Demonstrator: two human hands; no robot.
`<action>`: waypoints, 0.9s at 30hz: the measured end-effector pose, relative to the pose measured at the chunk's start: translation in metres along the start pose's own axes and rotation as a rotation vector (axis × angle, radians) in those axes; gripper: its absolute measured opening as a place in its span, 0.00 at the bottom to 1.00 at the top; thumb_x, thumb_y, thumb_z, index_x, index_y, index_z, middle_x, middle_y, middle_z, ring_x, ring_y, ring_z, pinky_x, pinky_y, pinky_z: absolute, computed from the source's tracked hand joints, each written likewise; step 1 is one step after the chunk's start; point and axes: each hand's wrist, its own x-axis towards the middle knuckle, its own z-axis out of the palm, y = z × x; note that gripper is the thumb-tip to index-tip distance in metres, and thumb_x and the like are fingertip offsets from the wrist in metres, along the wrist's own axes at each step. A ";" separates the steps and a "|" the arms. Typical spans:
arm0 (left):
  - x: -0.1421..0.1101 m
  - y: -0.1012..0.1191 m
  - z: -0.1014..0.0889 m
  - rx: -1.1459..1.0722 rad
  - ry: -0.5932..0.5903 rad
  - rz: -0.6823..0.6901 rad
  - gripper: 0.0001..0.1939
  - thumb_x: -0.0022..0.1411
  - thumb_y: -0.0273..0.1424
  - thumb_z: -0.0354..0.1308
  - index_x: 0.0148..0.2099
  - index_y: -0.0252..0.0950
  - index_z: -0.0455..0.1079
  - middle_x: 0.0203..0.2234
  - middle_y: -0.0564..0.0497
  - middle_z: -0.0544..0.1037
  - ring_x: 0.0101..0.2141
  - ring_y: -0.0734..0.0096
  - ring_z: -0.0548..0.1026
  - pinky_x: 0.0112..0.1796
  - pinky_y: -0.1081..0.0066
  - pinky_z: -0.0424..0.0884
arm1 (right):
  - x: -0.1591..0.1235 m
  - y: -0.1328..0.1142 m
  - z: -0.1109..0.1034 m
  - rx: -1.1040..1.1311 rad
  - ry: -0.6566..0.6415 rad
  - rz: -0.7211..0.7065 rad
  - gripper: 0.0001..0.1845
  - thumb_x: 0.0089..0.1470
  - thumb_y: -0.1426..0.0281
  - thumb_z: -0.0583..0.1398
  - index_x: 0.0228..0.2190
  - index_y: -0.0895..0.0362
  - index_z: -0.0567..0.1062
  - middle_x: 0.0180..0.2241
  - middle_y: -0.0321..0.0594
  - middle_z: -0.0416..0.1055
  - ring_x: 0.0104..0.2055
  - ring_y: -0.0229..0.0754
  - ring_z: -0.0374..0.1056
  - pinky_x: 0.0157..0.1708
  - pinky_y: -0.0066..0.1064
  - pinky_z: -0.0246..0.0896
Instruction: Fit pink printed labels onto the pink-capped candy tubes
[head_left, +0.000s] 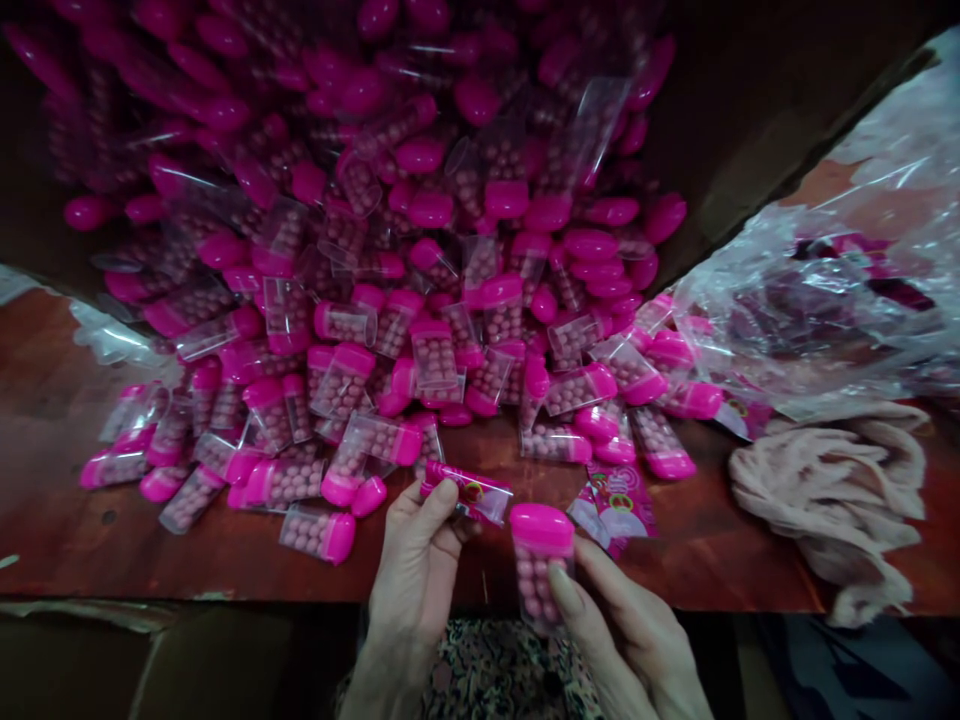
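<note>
My left hand (420, 560) pinches a pink printed label sleeve (480, 495) between thumb and fingers, just above the table's front edge. Beside it, my right hand (626, 620) grips a clear candy box (541, 565) with a bright pink cap on top and round pink candies inside. The box stands nearly upright, its cap close to the sleeve's right end but apart from it. More printed sleeves (619, 505) lie flat on the table behind my right hand. A large heap of the same candy boxes (435, 360) spreads out in front of both hands.
The heap spills from a dark, tilted container (757, 110) onto the reddish-brown table (712, 550). At the right lie a crumpled beige cloth (832, 490) and a clear plastic bag (832, 300) with pink printed pieces in it. Loose boxes lie near the front left edge.
</note>
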 end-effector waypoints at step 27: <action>0.001 -0.008 0.008 -0.005 0.051 -0.010 0.09 0.38 0.26 0.72 0.25 0.31 0.76 0.20 0.51 0.80 0.21 0.76 0.75 0.27 0.78 0.73 | -0.002 0.011 -0.002 -0.020 -0.006 -0.008 0.15 0.60 0.62 0.55 0.45 0.53 0.74 0.35 0.38 0.78 0.32 0.40 0.75 0.35 0.26 0.73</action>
